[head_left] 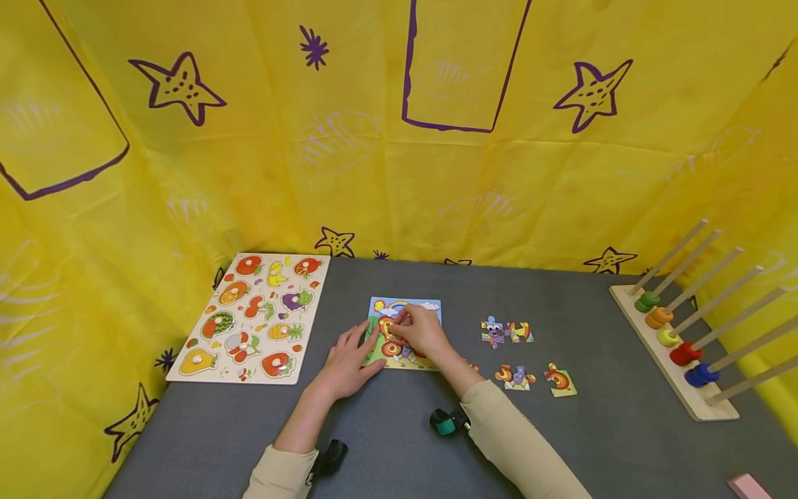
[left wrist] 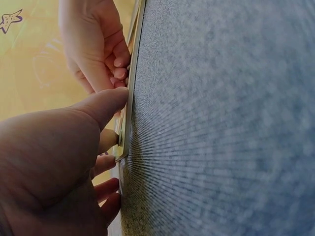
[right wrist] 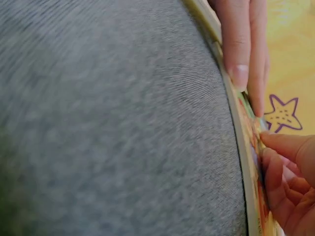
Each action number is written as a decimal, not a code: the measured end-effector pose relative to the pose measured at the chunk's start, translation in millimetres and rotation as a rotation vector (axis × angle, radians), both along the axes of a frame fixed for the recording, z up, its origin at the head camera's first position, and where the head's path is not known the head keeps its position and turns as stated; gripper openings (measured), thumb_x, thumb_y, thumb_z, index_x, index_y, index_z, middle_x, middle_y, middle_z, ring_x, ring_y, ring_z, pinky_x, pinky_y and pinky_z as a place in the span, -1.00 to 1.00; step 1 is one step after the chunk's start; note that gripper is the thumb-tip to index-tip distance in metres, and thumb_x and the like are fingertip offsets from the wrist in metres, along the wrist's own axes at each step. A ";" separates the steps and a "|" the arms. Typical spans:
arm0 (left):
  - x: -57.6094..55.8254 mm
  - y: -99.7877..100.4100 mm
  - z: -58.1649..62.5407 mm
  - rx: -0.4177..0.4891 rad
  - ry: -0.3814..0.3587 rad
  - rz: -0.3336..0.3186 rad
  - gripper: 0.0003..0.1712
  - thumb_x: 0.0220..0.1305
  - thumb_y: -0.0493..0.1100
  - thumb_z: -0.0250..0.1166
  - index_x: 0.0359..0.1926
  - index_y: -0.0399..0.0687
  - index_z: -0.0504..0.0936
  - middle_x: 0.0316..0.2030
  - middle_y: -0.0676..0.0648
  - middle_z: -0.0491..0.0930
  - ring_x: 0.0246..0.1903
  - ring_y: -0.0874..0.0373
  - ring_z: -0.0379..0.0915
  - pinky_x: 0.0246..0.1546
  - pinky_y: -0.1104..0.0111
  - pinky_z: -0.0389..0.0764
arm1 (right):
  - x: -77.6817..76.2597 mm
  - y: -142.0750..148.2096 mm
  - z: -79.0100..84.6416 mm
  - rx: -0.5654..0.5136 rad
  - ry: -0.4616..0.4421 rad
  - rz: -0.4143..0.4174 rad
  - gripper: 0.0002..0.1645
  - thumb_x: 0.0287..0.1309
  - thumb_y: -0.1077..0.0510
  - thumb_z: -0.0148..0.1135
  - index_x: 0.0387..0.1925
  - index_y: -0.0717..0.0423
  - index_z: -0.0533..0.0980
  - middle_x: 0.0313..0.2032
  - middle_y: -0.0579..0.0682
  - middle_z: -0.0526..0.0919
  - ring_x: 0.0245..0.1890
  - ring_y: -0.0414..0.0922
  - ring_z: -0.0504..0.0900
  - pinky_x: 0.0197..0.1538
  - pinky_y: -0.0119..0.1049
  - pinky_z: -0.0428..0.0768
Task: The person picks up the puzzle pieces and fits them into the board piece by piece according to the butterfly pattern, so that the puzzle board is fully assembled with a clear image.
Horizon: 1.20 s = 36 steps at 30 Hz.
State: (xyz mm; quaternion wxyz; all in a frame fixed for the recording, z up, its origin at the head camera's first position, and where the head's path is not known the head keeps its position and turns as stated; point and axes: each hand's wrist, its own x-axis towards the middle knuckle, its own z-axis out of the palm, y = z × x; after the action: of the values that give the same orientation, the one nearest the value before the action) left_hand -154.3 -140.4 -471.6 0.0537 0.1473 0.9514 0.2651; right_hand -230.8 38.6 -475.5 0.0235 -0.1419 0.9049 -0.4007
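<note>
A small picture puzzle (head_left: 431,306) with a sun, a rainbow and an orange animal lies on the grey table. My left hand (head_left: 349,364) rests on its left side, fingers stretched out, with the thumb (left wrist: 110,101) at the near edge. Over the middle of the picture, my right hand (head_left: 422,331) pinches a puzzle piece (head_left: 391,330) between thumb and forefinger, right at the board's surface. The fingers hide much of that piece. Loose pieces lie to the right, among them a purple one (head_left: 492,333) and an orange one (head_left: 561,381).
On the left lies a white fruit board (head_left: 215,364). A wooden peg stand (head_left: 679,374) with coloured rings and upright rods stands at the right. A pink block (head_left: 747,486) sits near the front right corner. Yellow cloth (head_left: 386,180) hangs behind the table.
</note>
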 end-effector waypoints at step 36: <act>-3.9 1.2 -1.7 0.028 0.077 -0.116 -0.40 0.38 -0.10 0.21 0.36 -0.23 0.37 0.37 -0.22 0.26 0.38 -0.21 0.06 0.21 -0.22 0.19 | 10.5 41.8 5.5 -0.088 0.109 0.026 -0.74 0.02 0.12 0.49 -0.21 0.06 0.70 -0.41 -0.09 0.62 -0.50 -0.20 0.44 -0.41 -0.31 0.39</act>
State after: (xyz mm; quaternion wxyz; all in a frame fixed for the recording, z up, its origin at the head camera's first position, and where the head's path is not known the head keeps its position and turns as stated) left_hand -158.2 -139.2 -473.3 0.0304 0.2129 0.9389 0.2689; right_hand -220.3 80.5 -470.0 -0.0269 -0.1763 0.8844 -0.4314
